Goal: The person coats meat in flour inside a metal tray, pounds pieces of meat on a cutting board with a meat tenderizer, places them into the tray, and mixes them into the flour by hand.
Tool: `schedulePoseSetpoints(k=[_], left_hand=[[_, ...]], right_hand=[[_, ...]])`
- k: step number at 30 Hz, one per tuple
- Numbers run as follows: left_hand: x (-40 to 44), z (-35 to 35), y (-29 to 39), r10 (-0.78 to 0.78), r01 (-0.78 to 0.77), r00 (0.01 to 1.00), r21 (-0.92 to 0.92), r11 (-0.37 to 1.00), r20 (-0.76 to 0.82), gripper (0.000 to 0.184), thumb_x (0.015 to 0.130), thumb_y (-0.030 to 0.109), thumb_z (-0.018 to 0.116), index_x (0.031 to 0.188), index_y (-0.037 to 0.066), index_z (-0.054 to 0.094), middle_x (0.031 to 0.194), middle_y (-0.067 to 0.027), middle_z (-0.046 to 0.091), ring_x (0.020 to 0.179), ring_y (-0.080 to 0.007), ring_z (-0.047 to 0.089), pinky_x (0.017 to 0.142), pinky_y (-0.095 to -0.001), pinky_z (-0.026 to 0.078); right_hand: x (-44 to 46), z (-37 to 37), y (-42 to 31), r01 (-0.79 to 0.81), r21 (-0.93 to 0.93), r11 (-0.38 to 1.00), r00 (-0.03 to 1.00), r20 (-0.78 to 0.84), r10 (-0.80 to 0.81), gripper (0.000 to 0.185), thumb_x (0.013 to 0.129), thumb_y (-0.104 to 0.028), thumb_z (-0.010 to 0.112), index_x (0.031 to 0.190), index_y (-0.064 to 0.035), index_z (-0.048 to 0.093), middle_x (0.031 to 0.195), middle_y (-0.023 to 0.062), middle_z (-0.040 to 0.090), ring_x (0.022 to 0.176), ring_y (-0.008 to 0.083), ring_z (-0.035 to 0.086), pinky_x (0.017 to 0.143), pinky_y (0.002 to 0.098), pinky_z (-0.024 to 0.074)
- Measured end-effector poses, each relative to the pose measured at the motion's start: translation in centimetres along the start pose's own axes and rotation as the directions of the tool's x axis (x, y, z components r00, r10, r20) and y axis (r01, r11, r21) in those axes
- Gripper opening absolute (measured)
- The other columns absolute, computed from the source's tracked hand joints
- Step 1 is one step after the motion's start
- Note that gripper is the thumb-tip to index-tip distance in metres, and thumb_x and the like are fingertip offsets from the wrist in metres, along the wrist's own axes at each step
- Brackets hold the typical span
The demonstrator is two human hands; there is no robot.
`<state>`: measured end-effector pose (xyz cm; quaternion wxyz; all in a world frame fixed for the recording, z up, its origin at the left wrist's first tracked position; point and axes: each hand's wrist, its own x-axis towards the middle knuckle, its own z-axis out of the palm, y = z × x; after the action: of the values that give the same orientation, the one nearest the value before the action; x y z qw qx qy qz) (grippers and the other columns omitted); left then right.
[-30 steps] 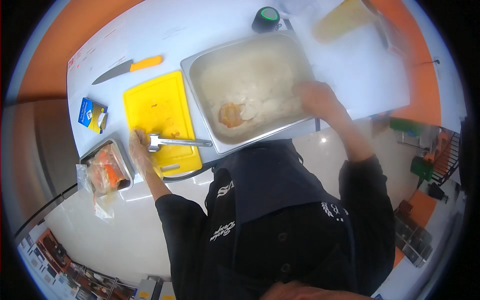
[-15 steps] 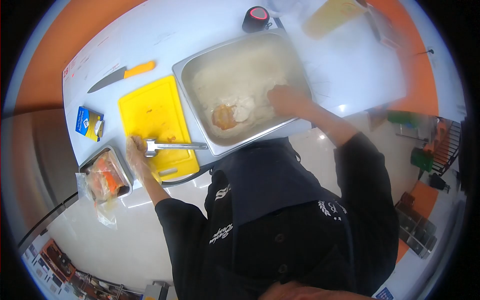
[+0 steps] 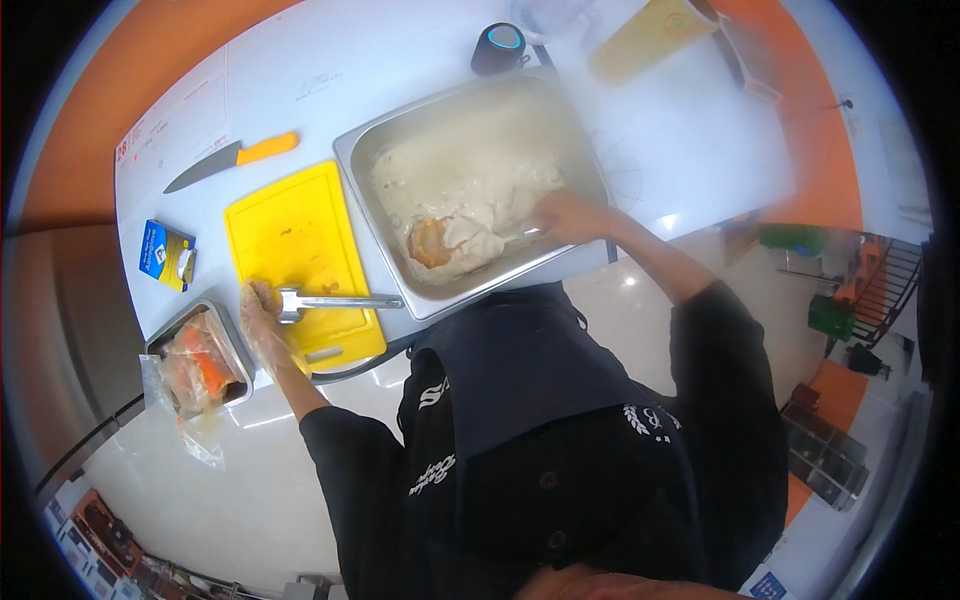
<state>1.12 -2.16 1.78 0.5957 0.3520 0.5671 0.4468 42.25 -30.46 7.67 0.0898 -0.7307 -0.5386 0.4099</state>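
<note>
A deep steel pan [image 3: 345, 150] holds a thick off-white coating [image 3: 455, 165]; I cannot tell whether it is flour or batter. A golden-brown piece of food [image 3: 430, 243] lies partly covered near its lower left corner. Inside the pan's right side, my right hand [image 3: 570, 216] is bare and closed around something pale and thin, mostly hidden. My left hand [image 3: 262, 318], in a clear, smeared plastic glove, rests at the left edge of a yellow cutting board [image 3: 290, 225], its fingers loosely extended. Right beside its fingers, a metal meat mallet [image 3: 340, 302] lies across the board.
Beyond the board lies a knife [image 3: 232, 158] with an orange handle. A blue-and-yellow box [image 3: 167, 255] and a steel tray [image 3: 243, 375] with bagged food [image 3: 200, 365] stand at left. Behind the pan are a small speaker [image 3: 498, 50] and a yellowish container [image 3: 655, 40].
The whole view has shifted slightly. My right hand has moved a little within the pan, and the coating by the brown piece has shifted. The speaker's ring went from red to blue.
</note>
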Motion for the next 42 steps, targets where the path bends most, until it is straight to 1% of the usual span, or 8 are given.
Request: schedulePoseSetpoints(k=[10, 20, 23, 26, 29, 32, 35, 42], left_hand=[[0.5, 0.0, 0.1, 0.032, -0.033, 0.999, 0.014, 0.999, 0.038, 0.024, 0.099, 0.031, 0.056, 0.088, 0.01, 0.059, 0.07, 0.0031, 0.047, 0.063, -0.0089, 0.045, 0.06, -0.023, 0.038], [3.1, -2.3, -1.6, 0.009, -0.012, 0.984, 0.017, 1.0, 0.178, 0.024, 0.099, 0.03, 0.054, 0.088, 0.01, 0.059, 0.07, 0.0025, 0.047, 0.063, -0.0101, 0.044, 0.059, -0.0244, 0.035], [0.2, 0.2, 0.2, 0.037, -0.037, 0.999, 0.004, 0.999, 0.04, 0.023, 0.099, 0.03, 0.054, 0.091, 0.009, 0.06, 0.072, 0.0023, 0.048, 0.065, -0.0098, 0.045, 0.06, -0.0244, 0.036], [0.4, -0.3, -0.1, 0.017, -0.019, 0.995, 0.015, 1.0, 0.094, 0.023, 0.1, 0.03, 0.054, 0.093, 0.009, 0.06, 0.072, 0.002, 0.049, 0.066, -0.0096, 0.046, 0.061, -0.024, 0.037], [-0.6, 0.8, 0.9, -0.003, 0.003, 1.0, 0.019, 1.0, 0.016, 0.024, 0.1, 0.031, 0.054, 0.092, 0.009, 0.06, 0.073, 0.002, 0.049, 0.066, -0.0096, 0.046, 0.062, -0.024, 0.037], [0.7, 0.0, -0.2, -0.033, 0.032, 0.999, -0.007, 0.999, -0.008, 0.023, 0.1, 0.03, 0.054, 0.092, 0.01, 0.06, 0.074, 0.0022, 0.049, 0.066, -0.0094, 0.045, 0.062, -0.024, 0.037], [0.3, -0.1, 0.1, -0.02, 0.02, 0.999, 0.01, 1.0, 0.035, 0.023, 0.099, 0.032, 0.056, 0.095, 0.009, 0.061, 0.076, 0.0016, 0.052, 0.068, -0.0097, 0.047, 0.063, -0.0238, 0.039], [-0.4, 0.3, 0.5, 0.032, -0.033, 0.999, 0.021, 0.999, 0.039, 0.025, 0.099, 0.033, 0.055, 0.093, 0.009, 0.06, 0.074, 0.0022, 0.05, 0.067, -0.0096, 0.046, 0.063, -0.0247, 0.038]], right_hand=[[-2.8, -3.8, -2.3, 0.041, -0.012, 0.999, 0.984, -0.172, -0.043, 0.016, 0.085, -0.013, 0.056, 0.089, -0.0008, 0.066, 0.09, 0.0194, 0.065, 0.089, 0.0366, 0.062, 0.079, 0.0443, 0.0469], [1.3, 0.7, -4.5, -0.073, -0.372, 0.925, 0.917, -0.39, -0.085, 0.017, 0.078, -0.008, 0.057, 0.092, -0.0086, 0.066, 0.087, 0.0126, 0.067, 0.083, 0.032, 0.066, 0.073, 0.0444, 0.0518], [0.7, 0.3, -4.9, 0.007, -0.363, 0.932, 0.9, -0.405, -0.165, 0.018, 0.075, -0.007, 0.057, 0.091, -0.0084, 0.066, 0.088, 0.0112, 0.067, 0.083, 0.0319, 0.066, 0.072, 0.0448, 0.052], [0.7, 1.4, -3.9, -0.075, -0.453, 0.888, 0.95, -0.303, -0.074, 0.019, 0.074, -0.007, 0.058, 0.091, -0.0075, 0.066, 0.089, 0.0115, 0.067, 0.083, 0.0325, 0.066, 0.072, 0.0446, 0.0521], [1.0, 1.3, -4.1, -0.137, -0.358, 0.924, 0.889, -0.457, -0.045, 0.018, 0.075, -0.006, 0.057, 0.091, -0.0069, 0.065, 0.088, 0.0125, 0.067, 0.084, 0.0321, 0.066, 0.071, 0.0441, 0.0522], [0.0, 0.7, -6.1, 0.103, -0.365, 0.925, 0.907, -0.348, -0.239, 0.016, 0.076, -0.007, 0.057, 0.089, -0.006, 0.066, 0.087, 0.0141, 0.066, 0.084, 0.0328, 0.066, 0.071, 0.0436, 0.0526], [-0.4, 0.7, -7.9, 0.11, -0.458, 0.882, 0.975, -0.123, -0.185, 0.015, 0.077, -0.007, 0.057, 0.088, -0.0047, 0.067, 0.088, 0.0153, 0.066, 0.085, 0.033, 0.066, 0.071, 0.0438, 0.0536], [2.0, 1.2, -10.3, -0.018, -0.456, 0.89, 0.999, -0.052, -0.007, 0.017, 0.079, -0.006, 0.057, 0.09, -0.0025, 0.069, 0.09, 0.0191, 0.067, 0.087, 0.0343, 0.068, 0.073, 0.0442, 0.0551]])
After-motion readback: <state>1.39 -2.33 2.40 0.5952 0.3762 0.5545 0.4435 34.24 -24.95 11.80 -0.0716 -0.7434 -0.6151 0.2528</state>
